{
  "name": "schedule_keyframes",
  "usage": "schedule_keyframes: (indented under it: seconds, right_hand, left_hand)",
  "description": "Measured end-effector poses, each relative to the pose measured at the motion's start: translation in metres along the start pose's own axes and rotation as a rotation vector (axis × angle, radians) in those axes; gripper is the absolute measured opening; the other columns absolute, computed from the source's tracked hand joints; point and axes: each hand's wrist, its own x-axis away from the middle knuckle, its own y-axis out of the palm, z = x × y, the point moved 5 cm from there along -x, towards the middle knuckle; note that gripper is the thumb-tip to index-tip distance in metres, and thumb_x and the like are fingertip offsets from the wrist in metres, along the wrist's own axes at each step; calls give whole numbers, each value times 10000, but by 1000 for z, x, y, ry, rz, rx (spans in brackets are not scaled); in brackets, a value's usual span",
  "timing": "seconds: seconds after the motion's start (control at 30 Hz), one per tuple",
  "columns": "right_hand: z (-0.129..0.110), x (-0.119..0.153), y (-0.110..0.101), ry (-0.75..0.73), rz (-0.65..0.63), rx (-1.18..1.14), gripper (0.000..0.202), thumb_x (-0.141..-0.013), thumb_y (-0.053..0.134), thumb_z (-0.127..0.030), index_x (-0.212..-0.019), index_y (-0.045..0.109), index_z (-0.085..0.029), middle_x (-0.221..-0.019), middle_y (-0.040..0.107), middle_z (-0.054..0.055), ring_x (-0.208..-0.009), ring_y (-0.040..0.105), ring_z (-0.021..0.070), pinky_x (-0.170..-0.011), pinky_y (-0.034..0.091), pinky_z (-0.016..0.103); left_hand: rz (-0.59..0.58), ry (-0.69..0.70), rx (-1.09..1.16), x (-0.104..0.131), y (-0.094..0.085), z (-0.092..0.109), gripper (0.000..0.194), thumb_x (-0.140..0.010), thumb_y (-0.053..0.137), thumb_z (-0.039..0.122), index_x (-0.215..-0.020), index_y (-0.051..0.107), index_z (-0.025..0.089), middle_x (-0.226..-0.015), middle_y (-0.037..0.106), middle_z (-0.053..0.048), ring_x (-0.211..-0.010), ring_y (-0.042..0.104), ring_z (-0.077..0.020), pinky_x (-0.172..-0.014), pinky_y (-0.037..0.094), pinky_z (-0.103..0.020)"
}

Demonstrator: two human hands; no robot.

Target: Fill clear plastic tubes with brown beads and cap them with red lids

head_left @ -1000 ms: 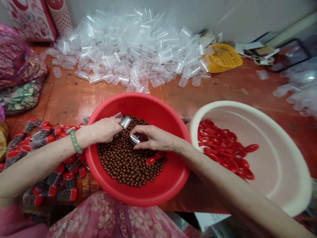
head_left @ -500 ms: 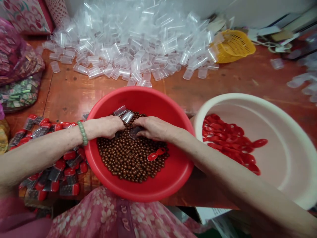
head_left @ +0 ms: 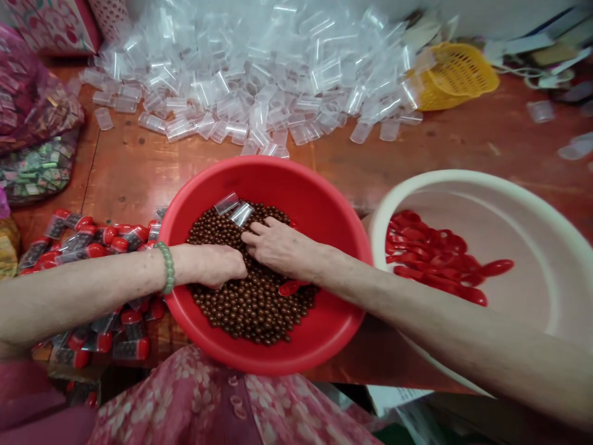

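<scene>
A red basin (head_left: 343, 225) holds a heap of brown balls (head_left: 252, 306). My left hand (head_left: 222, 264), with a green bead bracelet at the wrist, is closed low over the balls; anything inside its fingers is hidden. Beside it, my right hand (head_left: 273, 247) lies palm down on the balls, its fingers bent and their tips partly hidden, so its grip is unclear. Two clear plastic containers (head_left: 241, 214) rest on the balls just beyond my hands. Part of a red spoon (head_left: 291, 287) shows below my right hand.
Right of the basin, a white tub (head_left: 523, 191) holds red spoons (head_left: 430, 253). Filled red-capped containers (head_left: 92, 247) lie at the left. Across the back are piled clear containers (head_left: 259, 74), with a yellow basket (head_left: 456, 77) beside them and filled bags (head_left: 39, 117) at the far left.
My left hand has moved right, deeper over the balls. My right hand has turned palm down, and the clear piece that was at its fingers no longer shows. The view has shifted slightly.
</scene>
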Motion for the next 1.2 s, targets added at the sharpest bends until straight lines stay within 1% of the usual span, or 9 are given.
schedule_keyframes:
  seconds: [0.1, 0.23, 0.37, 0.47, 0.57, 0.8, 0.93, 1.03, 1.2]
  right_hand:
    - [-5, -1, 2, -44, -26, -15, 175, -895, 571, -186, -770, 693, -165, -899, 644, 88, -955, 538, 246, -703, 365, 337]
    - [-6, 1, 7, -94, -50, -114, 183, -894, 502, -73, -915, 679, -117, -925, 649, 110, -836, 593, 216, -665, 411, 320]
    - [-5, 3, 9, -142, -85, -257, 230, -831, 551, -65, -1042, 637, -93, -978, 654, 129, -819, 639, 227, -652, 443, 315]
    - [-5, 3, 9, -130, -109, -387, 252, -780, 588, -102, -1025, 643, -121, -994, 668, 128, -787, 655, 232, -610, 435, 305]
    - [-7, 0, 7, -86, -111, -487, 220, -766, 588, -146, -975, 656, -151, -951, 691, 105, -727, 652, 205, -568, 417, 279]
    - [-23, -7, -1, -223, 53, -728, 318, -697, 590, -94, -1001, 659, -159, -886, 697, 52, -754, 629, 170, -676, 488, 258]
    - [-19, -7, -2, -141, 101, -845, 305, -685, 587, -109, -984, 638, -141, -938, 696, 68, -806, 637, 186, -761, 513, 289]
    - [-14, -4, -4, -105, 144, -978, 213, -741, 581, -160, -947, 636, -172, -959, 695, 46, -856, 643, 181, -817, 503, 290]
    - [-6, 4, -3, -8, 139, -1023, 278, -761, 626, -213, -1037, 620, -174, -918, 682, 29, -798, 622, 162, -758, 491, 276]
  left_hand:
    - [-14, 34, 20, 2, 3, 8, 168, -752, 599, 45, -833, 692, 159, -783, 701, -61, -716, 612, -172, -623, 430, -261]
    - [-1, 73, 170, 3, 4, 10, 190, -718, 605, 32, -821, 687, 170, -711, 676, -19, -639, 578, -153, -568, 414, -253]
    - [79, 92, 402, 7, -6, 6, 268, -711, 685, 67, -955, 690, 178, -816, 715, -2, -738, 622, -145, -668, 461, -231]
    - [181, 88, 568, 14, -18, 2, 412, -701, 768, 139, -1099, 670, 180, -974, 736, -16, -861, 653, -143, -784, 477, -223]
    - [263, 97, 666, 22, -25, 0, 426, -698, 785, 162, -1110, 676, 162, -1010, 735, -29, -879, 663, -141, -814, 472, -214]
    - [313, 110, 827, 42, -25, -11, 419, -707, 764, 139, -1115, 671, 161, -953, 727, 8, -839, 647, -123, -782, 472, -201]
    - [389, 51, 842, 54, -28, -21, 413, -702, 763, 152, -1103, 661, 158, -949, 716, 5, -849, 636, -126, -783, 464, -215]
    - [442, 18, 832, 59, -30, -28, 395, -708, 754, 170, -1090, 655, 153, -924, 696, 3, -814, 614, -119, -757, 456, -221]
    - [550, -34, 890, 60, -32, -41, 334, -703, 745, 224, -999, 626, 127, -897, 660, -17, -795, 583, -126, -728, 443, -241]
